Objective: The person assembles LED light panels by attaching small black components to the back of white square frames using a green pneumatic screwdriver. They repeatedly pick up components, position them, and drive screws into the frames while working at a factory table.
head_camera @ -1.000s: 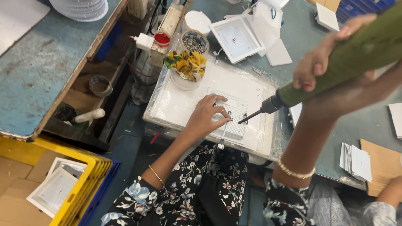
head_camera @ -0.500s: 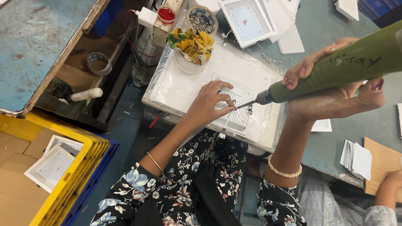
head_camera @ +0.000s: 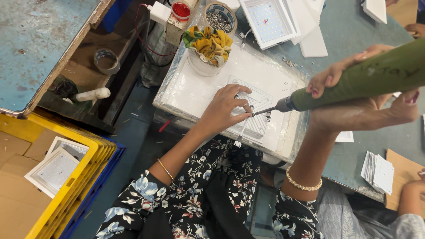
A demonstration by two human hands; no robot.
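Two hands work over a white pad [head_camera: 195,95] on the desk [head_camera: 349,31], seen from the head camera. Left hand [head_camera: 223,110] rests with fingers curled narrow, pinching at a small part on the ribbed panel [head_camera: 252,95] that lies flat near the middle of the pad, toward its near edge; what the fingertips grip is too small to tell. Right hand [head_camera: 363,104] is wrapped around a thick green driver [head_camera: 372,75], thumb below and fingers over the top, holding it nearly level; the driver's metal tip [head_camera: 265,110] points left and meets the panel just beside the left fingertips. A gold bangle [head_camera: 303,183] sits on the right wrist and a thin one [head_camera: 166,169] on the left forearm. Far of the panel, on the pad, stands a white bowl [head_camera: 201,66] stuffed with yellow and green cloth [head_camera: 210,42]. Beyond it a round tin of screws [head_camera: 220,17] and a red-topped cap [head_camera: 181,9] sit side by side. A white square tray [head_camera: 270,22] lies at the far side of the desk, right of the tin. A stack of small white boards [head_camera: 378,170] lies at the desk's near right edge, touching a brown card [head_camera: 405,177]. At the near left, a yellow crate [head_camera: 84,177] holds cardboard and a white square plate [head_camera: 53,170]. A second person's hand [head_camera: 416,28] shows at the far right edge.
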